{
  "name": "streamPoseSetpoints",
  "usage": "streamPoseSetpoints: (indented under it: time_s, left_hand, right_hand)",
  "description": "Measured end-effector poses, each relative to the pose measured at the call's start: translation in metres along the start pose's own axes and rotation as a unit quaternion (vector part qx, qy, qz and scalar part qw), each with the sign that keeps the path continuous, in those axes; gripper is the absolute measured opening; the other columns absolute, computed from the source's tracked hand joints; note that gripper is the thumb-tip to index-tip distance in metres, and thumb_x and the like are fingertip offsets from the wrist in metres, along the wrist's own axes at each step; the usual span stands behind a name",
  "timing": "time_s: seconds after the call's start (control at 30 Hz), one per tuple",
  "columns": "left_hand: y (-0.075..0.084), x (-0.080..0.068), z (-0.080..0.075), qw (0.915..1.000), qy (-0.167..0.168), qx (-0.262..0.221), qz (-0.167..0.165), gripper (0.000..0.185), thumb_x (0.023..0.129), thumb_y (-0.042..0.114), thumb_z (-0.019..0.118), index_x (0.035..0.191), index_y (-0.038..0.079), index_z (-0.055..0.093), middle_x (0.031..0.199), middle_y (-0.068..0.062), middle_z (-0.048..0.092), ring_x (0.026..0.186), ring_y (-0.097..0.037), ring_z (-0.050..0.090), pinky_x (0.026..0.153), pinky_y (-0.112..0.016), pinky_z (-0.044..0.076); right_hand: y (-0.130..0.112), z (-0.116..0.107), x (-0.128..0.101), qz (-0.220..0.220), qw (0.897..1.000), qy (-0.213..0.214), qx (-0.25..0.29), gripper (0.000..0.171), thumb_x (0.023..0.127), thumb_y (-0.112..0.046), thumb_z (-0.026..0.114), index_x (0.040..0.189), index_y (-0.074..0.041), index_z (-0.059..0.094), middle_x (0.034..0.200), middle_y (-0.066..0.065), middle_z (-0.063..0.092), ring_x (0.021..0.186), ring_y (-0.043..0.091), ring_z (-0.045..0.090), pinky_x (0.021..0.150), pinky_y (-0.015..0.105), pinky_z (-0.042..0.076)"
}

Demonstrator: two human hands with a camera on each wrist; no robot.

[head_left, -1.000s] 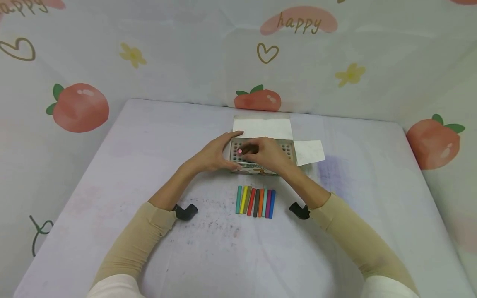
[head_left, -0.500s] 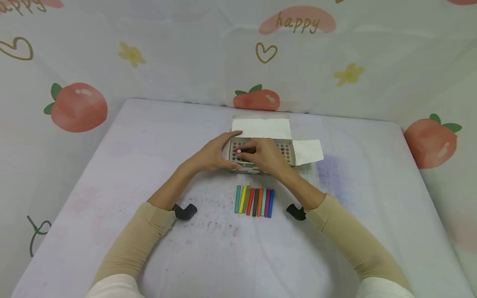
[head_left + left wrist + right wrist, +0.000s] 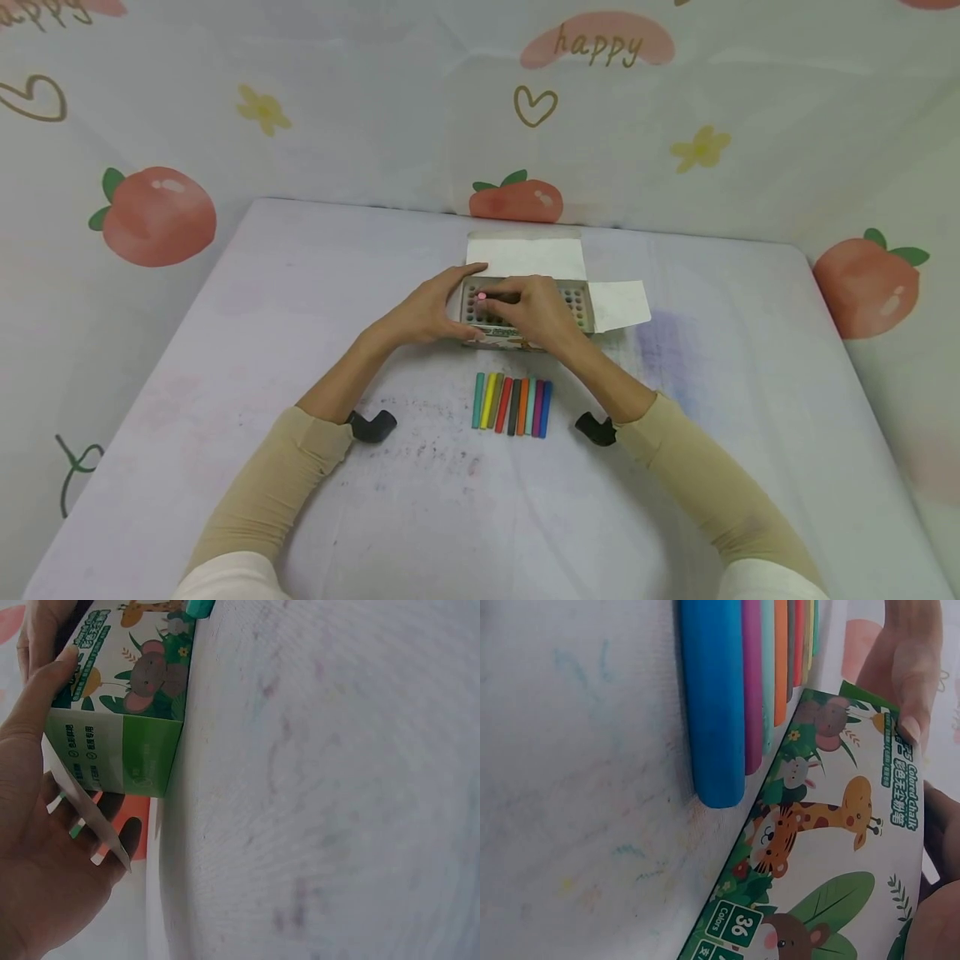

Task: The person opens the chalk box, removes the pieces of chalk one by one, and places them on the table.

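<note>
A cardboard chalk box (image 3: pixel 491 341) printed with animals and "Colored chalk" stands on the table with its lid up, showing an insert full of round holes. My left hand (image 3: pixel 424 312) spans the box's left end, thumb on the front edge and a finger at the back. Over the holes, my right hand (image 3: pixel 538 310) pinches a pink chalk stick (image 3: pixel 482 296); its lower part is hard to see. In the right wrist view, the box front (image 3: pixel 832 847) fills the right side, beside a blue chalk stick (image 3: pixel 714 705). The left wrist view shows my thumb (image 3: pixel 45 686) against the box.
Several coloured chalk sticks, among them a red one (image 3: pixel 504 406), lie in a row in front of the box. A side flap (image 3: pixel 619 306) sticks out to the right, and the lid (image 3: pixel 527 257) stands open at the back. The white tablecloth (image 3: pixel 405 517) has smudges.
My right hand has shifted slightly toward the back of the box with the pink chalk stick, whose visible end is now a little higher. My left hand keeps its place on the box.
</note>
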State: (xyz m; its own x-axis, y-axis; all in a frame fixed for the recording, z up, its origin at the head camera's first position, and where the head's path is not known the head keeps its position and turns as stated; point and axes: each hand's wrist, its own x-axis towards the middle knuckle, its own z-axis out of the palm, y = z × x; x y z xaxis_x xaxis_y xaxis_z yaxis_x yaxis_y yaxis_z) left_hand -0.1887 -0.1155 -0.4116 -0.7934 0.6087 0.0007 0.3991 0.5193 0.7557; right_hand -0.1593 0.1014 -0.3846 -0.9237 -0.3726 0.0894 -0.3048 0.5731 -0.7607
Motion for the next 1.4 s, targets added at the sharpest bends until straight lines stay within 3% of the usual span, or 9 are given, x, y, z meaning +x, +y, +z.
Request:
streamPoseSetpoints:
  time_s: [0.13,0.33,0.67,0.9,1.1,1.4]
  left_hand:
    - [-0.001,0.001,0.001,1.0000,0.001,-0.002,0.004,0.104,0.073,0.038,0.088,0.157,0.020,0.029,0.152,-0.009,0.038,0.118,-0.023,0.046,0.100,-0.045,0.039]
    - [0.001,0.001,0.000,1.0000,0.001,0.001,0.003,0.105,0.073,0.037,0.089,0.157,0.019,0.029,0.153,-0.010,0.038,0.121,-0.023,0.046,0.101,-0.045,0.038]
    - [0.003,0.000,0.001,0.9999,-0.003,0.005,-0.009,0.103,0.075,0.033,0.088,0.157,0.016,0.028,0.151,-0.011,0.040,0.119,-0.024,0.047,0.100,-0.046,0.039]
    - [0.004,-0.001,-0.001,0.9999,-0.008,0.004,-0.010,0.106,0.074,0.036,0.088,0.158,0.018,0.026,0.148,-0.010,0.042,0.120,-0.024,0.046,0.102,-0.047,0.038]
    - [0.004,-0.001,-0.003,0.9999,-0.008,0.005,-0.013,0.107,0.073,0.036,0.088,0.158,0.020,0.026,0.145,-0.009,0.044,0.120,-0.024,0.046,0.103,-0.047,0.036]
    - [0.006,-0.001,-0.003,0.9997,-0.013,0.005,-0.019,0.108,0.073,0.037,0.088,0.159,0.020,0.025,0.148,-0.010,0.043,0.128,-0.024,0.043,0.108,-0.048,0.033]
  right_hand:
    - [-0.001,-0.001,-0.001,-0.006,1.000,0.021,0.005,0.026,0.090,-0.023,0.075,0.114,-0.013,0.077,0.103,0.003,0.075,0.079,0.012,0.066,0.068,0.030,0.051]
    - [-0.002,-0.003,-0.004,-0.041,0.998,0.051,0.023,0.024,0.091,-0.017,0.074,0.114,-0.010,0.076,0.104,0.003,0.074,0.086,0.014,0.069,0.074,0.032,0.054]
    - [-0.004,-0.012,-0.009,-0.099,0.987,0.102,0.074,0.024,0.091,-0.015,0.074,0.113,-0.008,0.076,0.100,0.002,0.075,0.088,0.014,0.068,0.077,0.032,0.055]
    - [-0.010,-0.024,-0.018,-0.083,0.985,0.113,0.101,0.025,0.092,-0.017,0.072,0.115,-0.008,0.075,0.103,0.003,0.075,0.090,0.015,0.068,0.079,0.031,0.054]
    - [-0.008,-0.032,-0.028,-0.055,0.985,0.112,0.120,0.025,0.093,-0.017,0.071,0.116,-0.007,0.074,0.103,0.006,0.074,0.084,0.023,0.068,0.073,0.024,0.053]
    - [0.000,-0.038,-0.047,-0.017,0.989,0.093,0.115,0.026,0.094,-0.022,0.071,0.116,-0.007,0.074,0.094,0.007,0.073,0.076,0.026,0.066,0.065,0.024,0.051]
